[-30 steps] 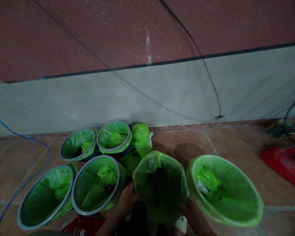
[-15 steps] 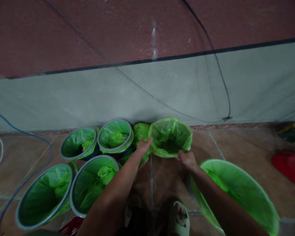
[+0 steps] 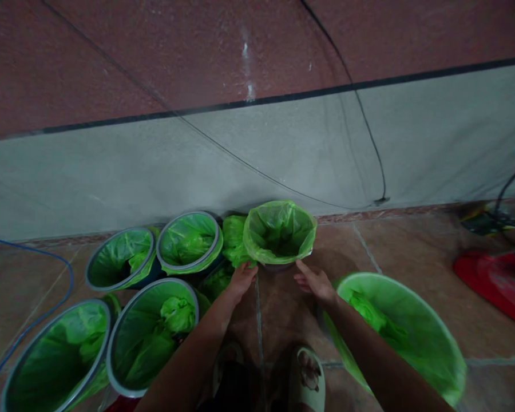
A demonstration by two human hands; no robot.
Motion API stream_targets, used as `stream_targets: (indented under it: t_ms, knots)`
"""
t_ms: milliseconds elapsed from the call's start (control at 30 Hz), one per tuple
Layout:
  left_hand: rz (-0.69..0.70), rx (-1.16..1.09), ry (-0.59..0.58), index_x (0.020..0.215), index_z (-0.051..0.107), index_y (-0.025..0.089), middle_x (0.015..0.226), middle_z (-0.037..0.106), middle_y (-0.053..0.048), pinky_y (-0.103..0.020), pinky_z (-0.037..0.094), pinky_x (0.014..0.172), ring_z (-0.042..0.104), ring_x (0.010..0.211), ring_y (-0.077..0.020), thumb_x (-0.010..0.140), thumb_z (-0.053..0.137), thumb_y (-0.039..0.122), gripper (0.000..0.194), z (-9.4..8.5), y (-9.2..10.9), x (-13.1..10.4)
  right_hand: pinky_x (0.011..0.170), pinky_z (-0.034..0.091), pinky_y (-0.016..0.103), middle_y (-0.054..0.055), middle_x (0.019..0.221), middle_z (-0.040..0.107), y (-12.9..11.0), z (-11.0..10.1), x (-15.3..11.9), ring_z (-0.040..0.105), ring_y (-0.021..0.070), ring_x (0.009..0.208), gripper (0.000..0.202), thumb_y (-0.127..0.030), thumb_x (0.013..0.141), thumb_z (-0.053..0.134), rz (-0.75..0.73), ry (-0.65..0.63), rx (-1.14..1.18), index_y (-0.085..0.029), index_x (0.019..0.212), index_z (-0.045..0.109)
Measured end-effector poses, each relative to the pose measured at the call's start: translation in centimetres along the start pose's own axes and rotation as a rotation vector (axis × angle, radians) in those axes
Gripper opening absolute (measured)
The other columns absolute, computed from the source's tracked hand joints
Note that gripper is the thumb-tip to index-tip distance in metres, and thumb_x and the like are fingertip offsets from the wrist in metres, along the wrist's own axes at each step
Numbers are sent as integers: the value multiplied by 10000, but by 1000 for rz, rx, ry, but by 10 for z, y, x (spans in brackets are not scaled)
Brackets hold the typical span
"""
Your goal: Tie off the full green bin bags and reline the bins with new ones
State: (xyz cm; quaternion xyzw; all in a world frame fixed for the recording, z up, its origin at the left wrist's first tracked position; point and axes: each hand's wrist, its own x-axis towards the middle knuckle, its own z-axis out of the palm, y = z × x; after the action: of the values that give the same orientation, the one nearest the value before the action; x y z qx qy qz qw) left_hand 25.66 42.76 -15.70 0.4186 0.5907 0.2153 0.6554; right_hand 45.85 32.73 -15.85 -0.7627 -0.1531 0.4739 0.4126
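Observation:
In front of me, against the wall, stands a small bin lined with a light green plastic bag (image 3: 280, 257), the bag's edge folded out over its rim. My left hand (image 3: 242, 280) is just below the bin's left side, fingers stretched out and holding nothing. On the other side, my right hand (image 3: 314, 281) has its thumb by the lower right of the bag's edge and its fingers apart. Whether either hand still touches the bag is hard to see. Crumpled green bags (image 3: 235, 239) lie directly left of this bin.
Several grey-rimmed bins with green liners, such as the near one (image 3: 117, 337), stand to the left. A larger green-lined bin (image 3: 446, 349) is at my right. Further right is a red object (image 3: 493, 280). A blue hose (image 3: 71, 280) crosses the floor; a cable (image 3: 364, 120) hangs along the wall.
Both hands have let go of the bag's edge and drawn down toward me. The bag now sits lower around the bin. The view has shifted slightly right.

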Motion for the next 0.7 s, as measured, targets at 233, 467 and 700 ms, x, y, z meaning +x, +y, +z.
stream_targets:
  t_ms: [233,467,700]
  knots:
    - [-199,177,-139,939,647,170,873,692,-44,-230,388,613,631,692,-140,718,738,445,364,-30,-62,-36,890,452,488,212,1162,660,133,-70,-89,596,373,1097,599,-408,851,564,-439,337,-1001,-81,1346,480]
    - [-212,180,-202,901,646,172,853,675,-33,-248,391,647,618,747,-161,593,782,558,513,-45,-94,-72,649,451,307,144,798,708,150,-69,-87,698,246,754,393,-9,847,354,-291,169,-1328,-102,1132,609]
    - [-171,154,-192,951,660,177,903,691,-53,-276,412,676,626,777,-180,604,726,663,601,-55,-100,-85,643,482,257,120,872,730,113,-6,-120,706,223,788,375,-19,824,437,-510,-144,-1270,-176,1096,642]
